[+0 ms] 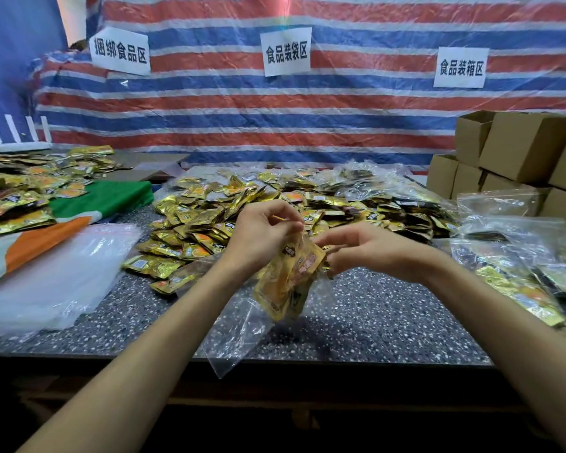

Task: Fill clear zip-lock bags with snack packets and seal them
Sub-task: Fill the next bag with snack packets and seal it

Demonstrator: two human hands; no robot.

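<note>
With left grip (265,233), pinches top of clear bag (239,328) holding gold packets (288,276), above near edge of speckled surface (373,322). With right grip (366,251), curls fingers at bag's mouth; cannot tell whether grasping. Shows pile of loose packets (209,220) at middle of surface.

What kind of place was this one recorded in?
Most likely a small food-packing workshop. Paper signs naming work zones hang on a striped tarp. Loose gold snack packets are heaped on the speckled table, and plain cardboard boxes are stacked at the right.
</note>
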